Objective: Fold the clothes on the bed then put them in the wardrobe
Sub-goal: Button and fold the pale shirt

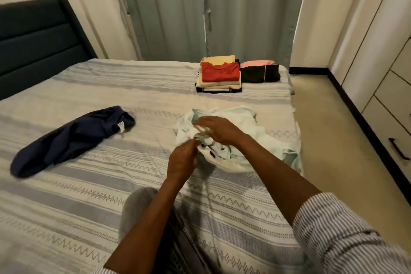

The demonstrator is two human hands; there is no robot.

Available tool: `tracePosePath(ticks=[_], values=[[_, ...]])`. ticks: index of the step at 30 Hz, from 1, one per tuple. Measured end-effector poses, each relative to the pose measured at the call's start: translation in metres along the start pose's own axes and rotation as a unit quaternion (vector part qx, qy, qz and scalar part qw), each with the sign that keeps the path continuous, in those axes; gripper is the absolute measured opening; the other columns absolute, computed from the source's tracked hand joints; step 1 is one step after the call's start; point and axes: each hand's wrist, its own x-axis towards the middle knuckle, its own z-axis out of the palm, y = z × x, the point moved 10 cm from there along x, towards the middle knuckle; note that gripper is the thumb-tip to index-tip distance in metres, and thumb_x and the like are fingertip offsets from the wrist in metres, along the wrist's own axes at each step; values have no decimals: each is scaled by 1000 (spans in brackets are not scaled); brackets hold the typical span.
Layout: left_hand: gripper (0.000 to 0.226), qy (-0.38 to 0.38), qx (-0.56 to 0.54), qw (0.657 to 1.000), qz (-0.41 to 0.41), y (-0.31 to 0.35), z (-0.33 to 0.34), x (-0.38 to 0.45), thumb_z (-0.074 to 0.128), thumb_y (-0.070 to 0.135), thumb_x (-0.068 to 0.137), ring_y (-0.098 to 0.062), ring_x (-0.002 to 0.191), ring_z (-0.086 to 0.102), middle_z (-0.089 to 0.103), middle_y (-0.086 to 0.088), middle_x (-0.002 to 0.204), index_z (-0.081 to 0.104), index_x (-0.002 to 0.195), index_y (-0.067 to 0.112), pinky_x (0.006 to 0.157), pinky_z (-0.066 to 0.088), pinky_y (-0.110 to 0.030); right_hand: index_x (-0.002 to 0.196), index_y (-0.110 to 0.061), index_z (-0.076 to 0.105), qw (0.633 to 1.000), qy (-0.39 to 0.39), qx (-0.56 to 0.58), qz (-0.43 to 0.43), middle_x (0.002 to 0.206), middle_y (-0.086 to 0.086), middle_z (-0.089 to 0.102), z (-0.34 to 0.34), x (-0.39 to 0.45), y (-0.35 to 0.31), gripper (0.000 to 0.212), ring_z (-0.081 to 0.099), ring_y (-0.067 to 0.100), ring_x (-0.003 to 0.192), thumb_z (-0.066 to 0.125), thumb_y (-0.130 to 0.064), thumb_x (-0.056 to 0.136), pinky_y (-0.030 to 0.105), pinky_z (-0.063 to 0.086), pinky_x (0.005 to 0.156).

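A crumpled pale mint and white garment (255, 138) lies on the bed (89, 196) near its right edge. My left hand (182, 159) pinches a fold at the garment's near left side, fingers curled. My right hand (219, 129) rests over its middle with fingers spread and slightly bent, blurred; its grip is unclear. A dark navy garment (66, 142) lies unfolded to the left. At the bed's far end stands a stack of folded clothes (219, 78) with a red piece on top, and beside it a folded black item (260, 74) with a pink one (255, 64) behind.
White wardrobe drawers with dark handles (398, 149) run along the right wall, across a strip of beige floor (329, 129). A dark padded headboard (37, 40) is at the left. Grey curtains (200, 6) hang behind the bed.
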Motion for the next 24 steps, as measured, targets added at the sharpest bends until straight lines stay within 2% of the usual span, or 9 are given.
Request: tracePosePath(ticks=[3, 6, 8, 10, 14, 17, 19, 22, 24], values=[[20, 26, -92, 993, -75, -20, -25, -8, 57, 21, 87, -22, 68, 64, 71, -1, 84, 63, 106, 22, 59, 47, -30, 136, -29, 59, 994, -56, -59, -76, 143, -6, 56, 10, 31, -49, 37, 45, 20, 137, 55, -27, 100, 38, 41, 106], [20, 49, -124, 984, -120, -29, -41, -8, 57, 38, 90, -20, 62, 61, 68, 0, 79, 58, 101, 22, 56, 46, -31, 134, -31, 59, 997, -31, -44, -55, 130, -1, 66, 5, 41, -55, 35, 59, 24, 121, 52, -29, 100, 34, 45, 94], [20, 61, -117, 979, -158, -38, -50, -3, 62, 34, 92, -19, 68, 60, 64, 1, 85, 53, 101, 18, 58, 44, -31, 136, -39, 54, 997, 25, -54, -40, 127, -1, 67, -8, 47, -65, 38, 61, 25, 116, 48, -29, 101, 36, 50, 89], [12, 70, -141, 967, -202, -40, -47, 7, 56, 22, 96, -24, 78, 58, 55, 0, 92, 47, 97, 14, 62, 42, -34, 136, -44, 54, 991, 79, -89, -61, 121, -4, 69, -26, 52, -77, 38, 63, 22, 112, 48, -31, 101, 34, 50, 83], [6, 121, -171, 954, -212, -26, -52, 22, 48, 12, 99, -23, 75, 52, 46, -1, 92, 43, 97, 10, 62, 43, -42, 138, -46, 52, 972, 85, -204, -81, 110, 0, 72, -55, 57, -90, 38, 66, 26, 99, 47, -38, 101, 33, 46, 72], [18, 133, -199, 945, -223, -21, -51, 27, 52, 14, 97, -26, 74, 57, 52, 4, 96, 37, 107, 20, 59, 43, -38, 137, -43, 55, 973, 146, -177, -19, 93, 8, 73, -90, 44, -73, 41, 69, 32, 78, 41, -33, 99, 34, 52, 63], [23, 98, -175, 948, -246, -32, -42, 28, 52, 16, 96, -33, 79, 61, 58, -1, 100, 36, 112, 22, 59, 43, -37, 134, -41, 58, 969, 215, -122, 22, 89, 9, 73, -116, 34, -58, 43, 67, 30, 70, 43, -26, 97, 40, 56, 61], [17, 18, -94, 960, -262, -43, -33, 41, 48, 20, 98, -38, 88, 63, 64, -15, 101, 46, 113, 12, 63, 43, -37, 129, -36, 62, 945, 310, -18, 97, 97, 10, 74, -167, 14, -31, 46, 68, 32, 78, 46, -15, 92, 44, 58, 68], [21, -5, -35, 972, -231, -36, -46, 74, 44, 25, 101, -41, 90, 63, 65, -19, 101, 52, 111, 8, 65, 43, -38, 128, -32, 64, 929, 341, 27, 144, 104, 12, 73, -206, 0, -15, 46, 67, 35, 90, 45, -11, 92, 41, 55, 74]])
